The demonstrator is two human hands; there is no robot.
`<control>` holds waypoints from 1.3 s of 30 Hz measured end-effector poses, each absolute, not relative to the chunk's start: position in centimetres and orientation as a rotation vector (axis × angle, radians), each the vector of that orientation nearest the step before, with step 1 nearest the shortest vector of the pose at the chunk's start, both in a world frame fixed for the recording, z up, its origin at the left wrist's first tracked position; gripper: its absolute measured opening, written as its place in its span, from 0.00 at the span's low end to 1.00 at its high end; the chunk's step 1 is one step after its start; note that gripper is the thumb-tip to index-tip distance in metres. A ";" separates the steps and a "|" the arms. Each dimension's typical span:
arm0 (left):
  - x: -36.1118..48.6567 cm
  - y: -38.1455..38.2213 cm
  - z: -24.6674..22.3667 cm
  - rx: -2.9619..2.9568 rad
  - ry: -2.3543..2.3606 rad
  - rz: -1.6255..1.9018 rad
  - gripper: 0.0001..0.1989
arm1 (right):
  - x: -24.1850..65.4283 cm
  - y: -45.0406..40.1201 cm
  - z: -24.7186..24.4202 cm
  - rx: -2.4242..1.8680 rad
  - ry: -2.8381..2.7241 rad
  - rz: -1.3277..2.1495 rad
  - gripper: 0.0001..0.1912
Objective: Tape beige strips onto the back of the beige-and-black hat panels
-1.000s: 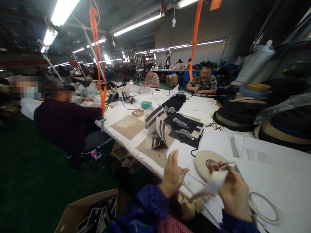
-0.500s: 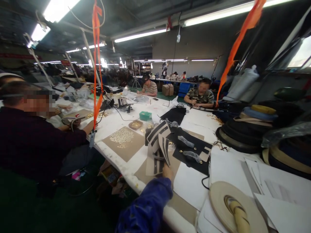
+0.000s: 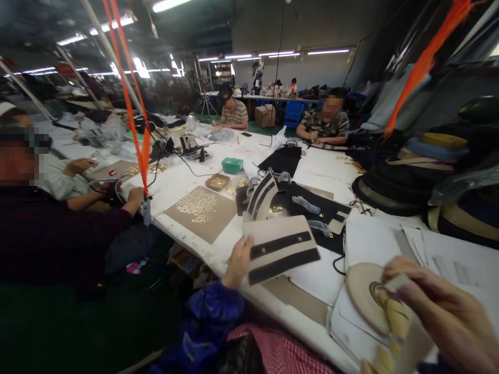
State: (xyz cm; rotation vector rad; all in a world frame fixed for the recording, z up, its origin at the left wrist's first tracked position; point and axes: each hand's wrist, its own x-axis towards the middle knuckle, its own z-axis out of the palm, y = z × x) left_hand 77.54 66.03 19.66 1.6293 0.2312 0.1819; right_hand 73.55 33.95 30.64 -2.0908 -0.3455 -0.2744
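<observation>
Now raised: the panel [image 3: 278, 252], pale with two black bands, has just come up off the pile into your left hand [image 3: 236, 264]; your right hand [image 3: 448, 301] is back in view with a pale strip [image 3: 416, 336].
Meaning: both your hands appear occupied, one with a broad piece, the other with a narrow one, a reading drawn from the two grips.
Left grip: your thumb lies over the panel's left edge; the other fingers are largely hidden, so their spread cannot be told.
Right grip: your thumb and fingertips are drawn together, pinching the strip; blur obscures its lower end.
Panel position: tilted, its banded face toward you, above the near side of the table [image 3: 331, 169], to the right of your left hand and well apart from your right.
Roll [image 3: 356, 291]: on the papers [image 3: 370, 234], just beside your right hand, with a tan curl [image 3: 394, 318] at its centre.
Second panel [image 3: 262, 196]: curved and upright, behind the one you hold.
Black sheet [image 3: 336, 209]: behind the held panel, bearing plastic-wrapped handles [image 3: 306, 204].
Brown board [image 3: 218, 228]: left of both panels, small pale and gold bits scattered over it.
Green box [image 3: 233, 165]: farther back, near a tray of gold bits [image 3: 217, 182].
</observation>
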 end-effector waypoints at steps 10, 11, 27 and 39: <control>71.3 65.7 25.6 0.855 0.276 0.015 0.24 | 76.0 47.7 30.2 -2.011 -0.808 0.220 0.11; 71.1 65.6 25.7 0.874 0.276 0.029 0.23 | 75.9 47.6 30.0 -2.009 -0.795 0.266 0.16; 69.2 63.1 26.6 1.513 0.316 0.293 0.25 | 74.1 46.6 29.2 -2.060 -0.821 0.012 0.07; 69.1 62.1 27.9 1.266 0.129 0.144 0.26 | 73.7 46.9 29.0 -2.191 -0.870 -0.113 0.05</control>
